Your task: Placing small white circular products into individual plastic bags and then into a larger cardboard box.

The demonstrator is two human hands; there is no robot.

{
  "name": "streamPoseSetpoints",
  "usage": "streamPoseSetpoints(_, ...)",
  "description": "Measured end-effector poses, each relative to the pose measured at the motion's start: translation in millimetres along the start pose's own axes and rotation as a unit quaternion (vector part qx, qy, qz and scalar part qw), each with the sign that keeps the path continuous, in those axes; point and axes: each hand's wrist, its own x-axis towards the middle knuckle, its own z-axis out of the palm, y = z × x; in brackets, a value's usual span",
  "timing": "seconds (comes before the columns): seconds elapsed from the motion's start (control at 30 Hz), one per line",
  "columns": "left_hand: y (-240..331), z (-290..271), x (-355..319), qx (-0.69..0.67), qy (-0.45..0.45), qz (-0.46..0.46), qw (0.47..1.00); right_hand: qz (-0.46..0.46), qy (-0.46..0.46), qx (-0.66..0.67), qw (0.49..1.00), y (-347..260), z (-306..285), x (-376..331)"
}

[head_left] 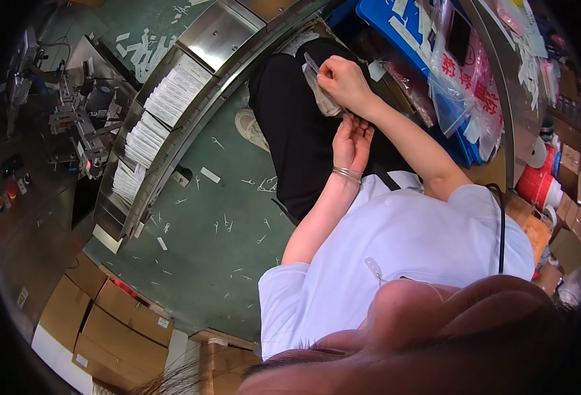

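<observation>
A clear plastic bag (324, 99) with pale, flat contents rests over my lap against my black trousers (284, 112). My right hand (345, 82) is closed at its upper side, fingers curled in, with part of the bag hidden behind them. Close below, my left hand (352, 146), with thin bracelets at the wrist, has its fingers bent together at the bag's lower end. Just what lies between those fingertips is hidden.
At left, a metal conveyor trough (221, 36) holds rows of white packets (165, 105), beside a machine (83, 122). To the right stands a blue bin (396, 33) with plastic bags and a phone (458, 36). White scraps (209, 175) litter the green floor; cardboard boxes (119, 339) stand lower left.
</observation>
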Motion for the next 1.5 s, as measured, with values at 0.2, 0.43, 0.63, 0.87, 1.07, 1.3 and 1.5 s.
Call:
streamPoseSetpoints(0.2,-5.6,-4.1,-2.4,0.05,0.04,0.006,0.998,-0.014,0.039,0.025,0.999,9.8,3.5,23.5)
streamPoseSetpoints(0.43,-8.8,0.7,-3.4,0.094,0.081,0.024,0.992,-0.009,0.051,0.043,0.998,22.2,16.1,40.4)
streamPoseSetpoints(0.63,-23.7,6.4,-1.1,0.166,0.099,0.01,0.981,0.011,0.071,0.151,0.986,44.0,-2.4,29.5)
streamPoseSetpoints(0.87,-11.9,28.5,-23.8,0.538,0.158,0.023,0.827,0.072,0.026,0.337,0.938,93.0,-73.1,4.1)
streamPoseSetpoints(1.07,86.7,16.3,72.2,0.601,0.036,0.361,0.712,0.109,0.034,0.363,0.925,108.6,-77.4,11.6)
streamPoseSetpoints(1.3,65.6,28.0,76.9,0.561,0.082,0.311,0.763,-0.075,0.07,0.27,0.958,57.6,-31.1,-39.9)
streamPoseSetpoints(1.5,49.9,50.8,50.7,0.526,0.032,0.264,0.808,-0.112,0.058,0.243,0.962,47.7,-16.7,-33.4)
